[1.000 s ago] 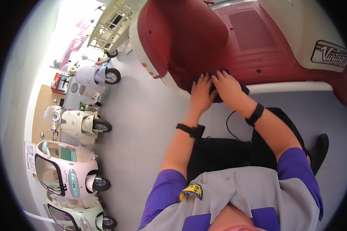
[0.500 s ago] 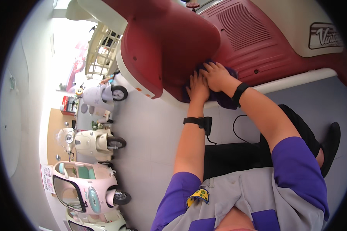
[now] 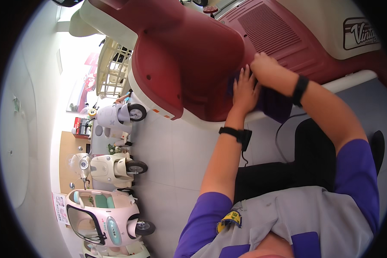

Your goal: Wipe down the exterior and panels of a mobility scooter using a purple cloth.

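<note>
Cloth (image 3: 277, 108) over edge of scooter (image 3: 210, 47), bulk right of flat left hand (image 3: 245, 93), fingers extended; right hand (image 3: 265, 71) curled at far side, cannot tell whether gripping

The single view looks from the wearer's head, steeply down and a little forward, through a wide fisheye lens ringed by dark corners. The wearer's shirt (image 3: 275, 215) sits very near at the lower right, foreshortened, with the hands (image 3: 246, 95) at arm's length just above and right of the frame's centre. A red-and-cream scooter (image 3: 202, 56) spreads close across the top, cut by the upper edge. Farther off, parked vehicles (image 3: 112, 170) line the left, their tops tipped toward the rim.
</note>
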`<state>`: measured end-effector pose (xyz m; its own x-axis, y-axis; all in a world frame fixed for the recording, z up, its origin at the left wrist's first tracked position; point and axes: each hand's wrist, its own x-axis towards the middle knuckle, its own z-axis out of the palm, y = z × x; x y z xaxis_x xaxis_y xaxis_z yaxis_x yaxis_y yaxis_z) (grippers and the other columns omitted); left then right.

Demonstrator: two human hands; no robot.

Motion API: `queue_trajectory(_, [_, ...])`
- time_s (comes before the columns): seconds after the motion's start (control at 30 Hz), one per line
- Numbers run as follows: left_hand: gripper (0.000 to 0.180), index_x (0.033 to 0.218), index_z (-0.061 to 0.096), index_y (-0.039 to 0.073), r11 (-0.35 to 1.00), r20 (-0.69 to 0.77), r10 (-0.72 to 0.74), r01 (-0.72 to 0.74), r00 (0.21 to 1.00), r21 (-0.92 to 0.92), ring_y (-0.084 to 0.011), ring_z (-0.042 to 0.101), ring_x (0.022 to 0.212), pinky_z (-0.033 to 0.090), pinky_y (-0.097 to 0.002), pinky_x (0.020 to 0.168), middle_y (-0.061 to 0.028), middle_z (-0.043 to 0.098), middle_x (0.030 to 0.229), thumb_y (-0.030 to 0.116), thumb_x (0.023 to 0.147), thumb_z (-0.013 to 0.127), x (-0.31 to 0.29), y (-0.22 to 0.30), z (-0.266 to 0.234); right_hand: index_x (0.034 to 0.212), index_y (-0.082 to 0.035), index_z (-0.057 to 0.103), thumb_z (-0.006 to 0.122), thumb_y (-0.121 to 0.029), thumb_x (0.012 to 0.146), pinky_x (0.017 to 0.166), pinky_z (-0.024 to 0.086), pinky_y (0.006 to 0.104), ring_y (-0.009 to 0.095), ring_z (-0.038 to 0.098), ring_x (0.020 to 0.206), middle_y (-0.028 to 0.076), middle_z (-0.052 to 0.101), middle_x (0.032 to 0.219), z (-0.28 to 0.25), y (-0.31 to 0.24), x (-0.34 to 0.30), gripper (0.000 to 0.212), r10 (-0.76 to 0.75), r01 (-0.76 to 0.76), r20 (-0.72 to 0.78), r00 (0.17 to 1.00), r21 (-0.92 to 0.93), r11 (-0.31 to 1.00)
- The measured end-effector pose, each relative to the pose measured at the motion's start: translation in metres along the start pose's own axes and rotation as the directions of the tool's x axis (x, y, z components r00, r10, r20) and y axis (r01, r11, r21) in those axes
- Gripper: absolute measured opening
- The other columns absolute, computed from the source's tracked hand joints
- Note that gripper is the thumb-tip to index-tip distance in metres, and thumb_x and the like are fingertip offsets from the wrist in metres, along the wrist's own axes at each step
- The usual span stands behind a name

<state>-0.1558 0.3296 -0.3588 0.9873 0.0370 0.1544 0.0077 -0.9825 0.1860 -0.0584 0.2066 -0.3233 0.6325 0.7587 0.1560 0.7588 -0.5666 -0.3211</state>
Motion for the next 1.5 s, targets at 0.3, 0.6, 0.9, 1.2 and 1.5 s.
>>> queue_trajectory(0.3, [0.048,0.134,0.05,0.006,0.983,-0.25,-0.131,0.093,0.959,-0.159,-0.0408,0.038,0.126,0.032,-0.0454,0.107,-0.0232,0.039,0.137,0.018,0.088,0.06,0.021,-0.016,0.014,0.107,-0.007,0.066,0.07,-0.015,0.08,0.087,0.053,0.0382,0.029,0.059,0.111,0.014,0.06,0.117,0.008,0.033,0.1,0.028,-0.047,0.018,-0.257,0.965,-0.112,0.994])
queue_trajectory(0.6, [0.035,0.12,0.058,0.002,0.974,-0.307,-0.079,0.008,0.948,-0.226,-0.0386,0.044,0.122,0.036,-0.0441,0.104,-0.0203,0.049,0.131,0.011,0.086,0.062,0.014,-0.031,0.011,0.106,-0.005,0.063,0.062,-0.019,0.084,0.083,0.052,0.0411,0.03,0.061,0.105,0.014,0.065,0.107,0.04,0.001,0.067,0.026,-0.125,0.105,-0.103,0.987,-0.178,0.978])
queue_trajectory(0.9, [0.024,0.099,0.061,0.002,0.978,-0.37,-0.041,-0.039,0.928,-0.206,-0.0365,0.053,0.097,0.043,-0.0436,0.085,-0.0151,0.057,0.1,-0.001,0.075,0.064,-0.083,-0.021,-0.031,0.096,-0.005,0.062,0.063,-0.008,0.074,0.078,0.051,0.0389,0.028,0.06,0.099,0.011,0.062,0.1,0.047,-0.052,-0.017,0.022,-0.272,0.295,-0.272,0.923,0.049,0.954])
queue_trajectory(1.2, [0.028,0.102,0.064,0.006,0.877,-0.729,0.37,0.044,0.576,0.479,-0.0325,0.056,0.092,0.046,-0.0408,0.08,-0.0133,0.057,0.098,-0.003,0.076,0.06,-0.07,0.022,-0.242,0.1,-0.005,0.061,0.059,-0.004,0.074,0.081,0.047,0.0398,0.035,0.058,0.091,0.017,0.058,0.096,-0.135,-0.152,0.023,0.027,0.096,0.717,-0.905,0.414,0.389,0.579])
queue_trajectory(1.5, [0.024,0.112,0.065,0.006,0.978,-0.739,0.176,-0.2,0.65,0.057,-0.029,0.06,0.098,0.045,-0.035,0.088,-0.0146,0.064,0.103,0.017,0.096,0.051,-0.016,-0.064,-0.292,0.111,-0.013,0.066,0.047,-0.027,0.088,0.094,0.041,0.0472,0.035,0.056,0.104,0.013,0.064,0.112,-0.168,-0.159,0.169,0.033,-0.343,0.465,-0.688,0.64,-0.01,0.885])
